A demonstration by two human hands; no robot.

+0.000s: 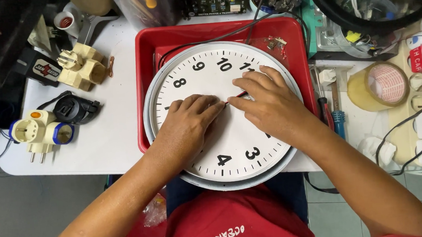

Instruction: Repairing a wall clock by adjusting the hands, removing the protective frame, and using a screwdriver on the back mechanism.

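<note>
A big round clock point(220, 118) with a white face and black numbers lies flat on a red tray point(143, 54), and its lower edge sticks out over the front of the table point(118, 114). Both hands are on the clock face. The left hand point(189, 124) lies flat near the middle, with its fingers point(205, 106) stretched out and pressing down; it is not wrapped around anything. The right hand point(269, 105) comes in from the other side, and its fingertips point(241, 93) are close together at a thin red clock hand point(236, 97) in the middle of the face. It looks like a small pinch on the red hand, but I cannot tell for sure if it grips it or only touches it. The two hands almost meet at the centre. A black wire point(201, 42) runs over the top of the tray. To the left on the table sit cream plug adapters point(83, 66), a black plug point(76, 109), and a white plug with blue rings point(41, 133). To the right are a screwdriver with a blue handle point(338, 120) and a roll of tape point(379, 86).
</note>
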